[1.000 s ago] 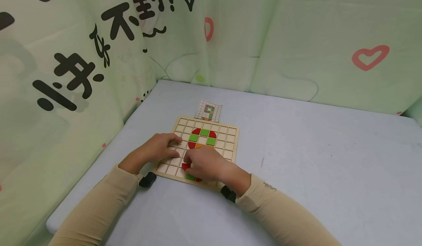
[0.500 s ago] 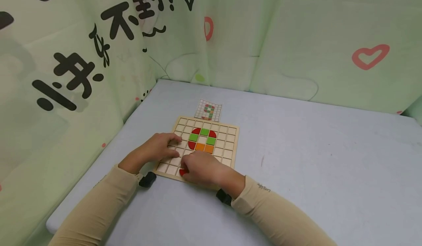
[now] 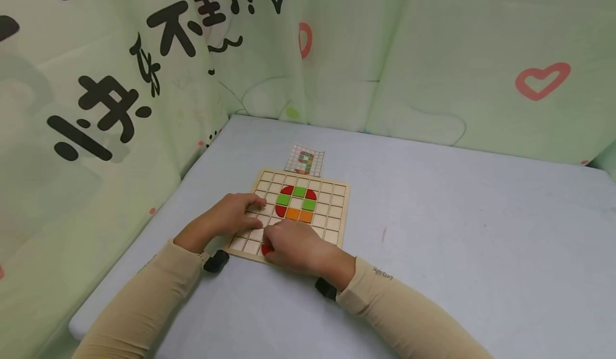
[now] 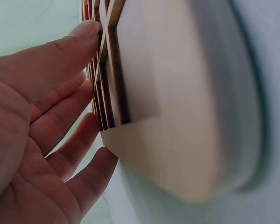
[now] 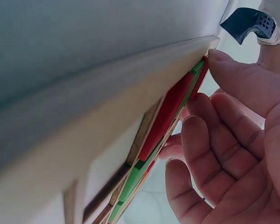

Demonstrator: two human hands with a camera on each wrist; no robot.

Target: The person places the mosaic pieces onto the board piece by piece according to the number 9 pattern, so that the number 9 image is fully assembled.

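Note:
A wooden grid board [image 3: 345,207] lies on the table, with red rounded, green square and orange square tiles [image 3: 299,215] in a looped pattern on it. My right hand [image 3: 295,245], fingers curled, pinches a red rounded tile [image 3: 266,249] at the near row. The right wrist view has that red tile [image 5: 202,79] between thumb and fingers, beside a green tile [image 5: 192,88]; the hand covers much of the near rows in the head view. My left hand [image 3: 233,214] rests at the board's left side, fingers loosely extended, thumb and fingertips at the grid in the left wrist view.
Just behind the board lies a small pattern card [image 3: 305,161] with a printed coloured grid. A pale green curtain [image 3: 433,54] with black characters and pink hearts hangs along the table's left and back edges. Black wrist devices [image 3: 216,261] sit under both wrists.
My right hand has shifted slightly left and toward me, bringing the red tile down to the near row. Both orange tiles now show fully. The left hand stays put.

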